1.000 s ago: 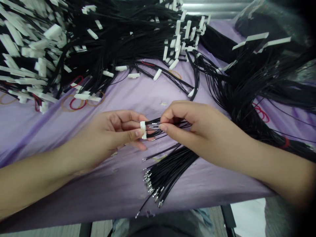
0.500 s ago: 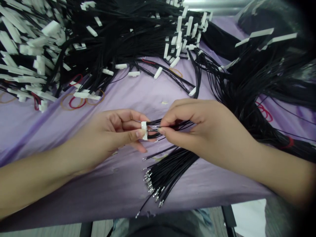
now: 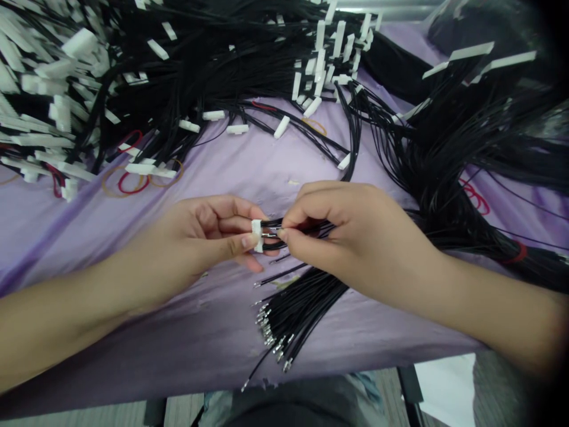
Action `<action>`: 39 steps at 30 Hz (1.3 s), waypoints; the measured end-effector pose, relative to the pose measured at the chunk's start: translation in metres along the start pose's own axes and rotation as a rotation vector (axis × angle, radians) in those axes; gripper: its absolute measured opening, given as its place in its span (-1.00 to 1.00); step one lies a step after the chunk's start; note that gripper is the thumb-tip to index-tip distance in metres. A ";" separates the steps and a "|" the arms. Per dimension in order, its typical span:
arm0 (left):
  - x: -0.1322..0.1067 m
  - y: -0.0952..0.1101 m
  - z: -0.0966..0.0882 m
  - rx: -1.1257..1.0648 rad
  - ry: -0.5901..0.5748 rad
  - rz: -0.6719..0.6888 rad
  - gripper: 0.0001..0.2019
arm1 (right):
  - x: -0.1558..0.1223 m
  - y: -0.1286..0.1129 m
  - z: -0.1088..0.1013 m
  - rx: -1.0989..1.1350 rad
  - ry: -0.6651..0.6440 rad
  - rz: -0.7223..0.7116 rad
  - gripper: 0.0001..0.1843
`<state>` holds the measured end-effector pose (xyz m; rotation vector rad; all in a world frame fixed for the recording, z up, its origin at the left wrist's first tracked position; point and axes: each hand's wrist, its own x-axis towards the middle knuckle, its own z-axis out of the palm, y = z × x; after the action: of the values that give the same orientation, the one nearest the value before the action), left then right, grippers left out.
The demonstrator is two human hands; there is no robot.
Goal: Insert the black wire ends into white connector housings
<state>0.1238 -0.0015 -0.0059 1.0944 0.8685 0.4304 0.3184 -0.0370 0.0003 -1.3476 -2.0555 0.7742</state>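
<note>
Between the thumb and fingers of my left hand [image 3: 222, 234] is a small white connector housing [image 3: 257, 236], with several black wires running out of its right side. My right hand [image 3: 338, 222] pinches a black wire [image 3: 272, 235] just right of the housing. The wire's bare metal terminal points at the housing's face; whether its tip is inside I cannot tell. Below my right hand a loose bundle of black wires [image 3: 306, 308] lies on the purple cloth, its crimped silver terminals [image 3: 267, 329] fanned out to the lower left.
A purple cloth [image 3: 155, 332] covers the table. Heaps of black wires [image 3: 249, 53] with white connectors [image 3: 320, 65] fill the back. Another thick wire bundle [image 3: 444, 178] lies at the right, tied with a red band [image 3: 515, 253]. Rubber bands [image 3: 133, 182] lie at the left.
My right hand has moved slightly left, bringing the wire's terminal closer to the housing. My left hand keeps its grip, and the whole view has shifted a little.
</note>
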 end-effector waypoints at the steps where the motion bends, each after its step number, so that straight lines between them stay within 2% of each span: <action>1: 0.000 0.000 0.000 -0.007 0.000 0.001 -0.91 | 0.000 0.000 0.000 0.001 0.003 -0.001 -0.84; 12: -0.001 -0.002 -0.003 0.034 0.025 -0.014 -0.87 | -0.001 0.002 0.004 -0.065 0.008 -0.135 -0.86; 24: -0.004 0.003 0.002 0.113 0.024 -0.008 -0.91 | -0.003 0.006 0.012 -0.088 0.038 -0.185 -0.86; 30: -0.002 0.001 0.002 0.039 0.036 -0.012 -0.89 | -0.004 0.008 0.015 -0.107 0.063 -0.220 -0.85; 36: 0.000 0.000 0.001 -0.042 0.029 -0.029 -0.88 | -0.002 0.009 0.005 -0.064 0.018 -0.217 -0.86; 39: 0.000 -0.001 -0.001 -0.070 0.034 -0.016 -0.86 | 0.000 0.007 -0.004 -0.046 0.051 -0.222 -0.84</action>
<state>0.1230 -0.0017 -0.0066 1.0173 0.8853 0.4644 0.3257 -0.0342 -0.0024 -1.1261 -2.1487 0.5928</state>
